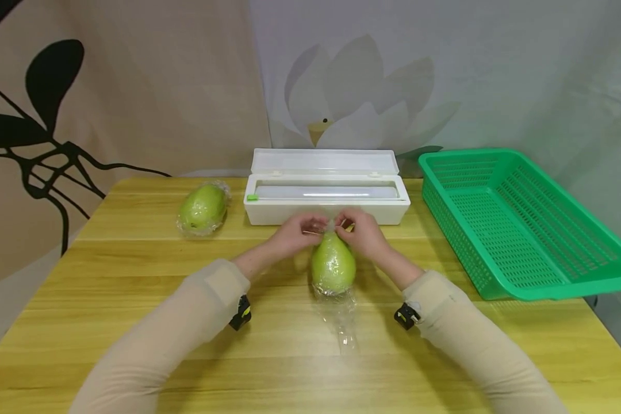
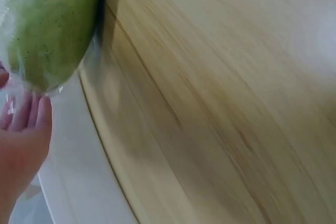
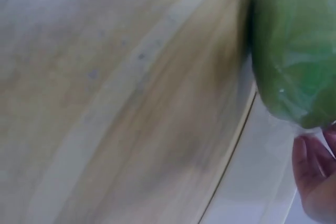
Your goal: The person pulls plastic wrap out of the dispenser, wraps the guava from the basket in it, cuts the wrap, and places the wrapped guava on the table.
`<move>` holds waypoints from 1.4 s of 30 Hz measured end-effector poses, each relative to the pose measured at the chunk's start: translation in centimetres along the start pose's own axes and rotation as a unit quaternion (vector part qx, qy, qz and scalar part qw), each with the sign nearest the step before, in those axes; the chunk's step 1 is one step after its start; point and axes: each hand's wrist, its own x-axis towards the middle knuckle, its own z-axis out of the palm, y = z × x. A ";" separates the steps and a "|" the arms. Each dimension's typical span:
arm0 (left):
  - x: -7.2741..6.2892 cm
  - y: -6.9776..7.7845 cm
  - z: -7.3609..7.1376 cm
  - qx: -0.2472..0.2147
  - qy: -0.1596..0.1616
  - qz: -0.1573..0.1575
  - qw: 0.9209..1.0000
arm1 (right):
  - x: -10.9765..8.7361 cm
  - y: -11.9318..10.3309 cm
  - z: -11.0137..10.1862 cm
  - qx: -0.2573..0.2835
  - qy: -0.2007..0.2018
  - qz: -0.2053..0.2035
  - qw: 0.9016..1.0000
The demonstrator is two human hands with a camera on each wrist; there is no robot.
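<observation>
A green pear-shaped fruit (image 1: 333, 265) in clear cling film lies on the table, its narrow end pointing away from me. The film (image 1: 330, 226) is gathered at that end, and a loose tail of it trails toward me from the wide end. From the left, my left hand (image 1: 301, 231) pinches the gathered film. My right hand (image 1: 361, 231) pinches it from the other side, fingertips close to the left ones. In the left wrist view, the wrapped fruit (image 2: 55, 30) sits just beyond the left fingers (image 2: 44, 111). The right wrist view has the right fingers (image 3: 302, 153) at the fruit's tip.
Behind the hands stands a white cling film dispenser (image 1: 326, 213) with its lid up and a roll inside. A second wrapped green fruit (image 1: 203, 207) lies at the back left. The green plastic basket (image 1: 460, 253) stands on the right, overhanging the table edge.
</observation>
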 end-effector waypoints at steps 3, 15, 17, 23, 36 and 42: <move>-0.6 -0.2 -0.3 -0.009 -0.048 0.014 0.999 | -0.1 0.2 0.0 0.002 -0.004 -0.004 1.000; -1.6 -0.5 0.5 0.069 -0.072 0.048 0.994 | -0.4 1.9 -2.7 0.052 -0.202 -0.061 0.976; -1.6 -0.6 0.6 0.070 -0.071 0.054 0.994 | -0.4 2.0 -3.4 0.071 -0.250 -0.059 0.964; -1.7 -0.8 0.4 0.072 -0.083 0.075 0.991 | -0.4 2.3 -4.1 0.096 -0.331 -0.034 0.938; -2.0 -0.3 -0.1 0.279 -0.059 0.099 0.953 | -1.3 1.9 -3.6 0.051 -0.218 -0.085 0.971; -2.5 0.2 -0.1 0.303 -0.069 0.121 0.943 | -2.0 1.7 -3.7 0.031 -0.213 -0.087 0.973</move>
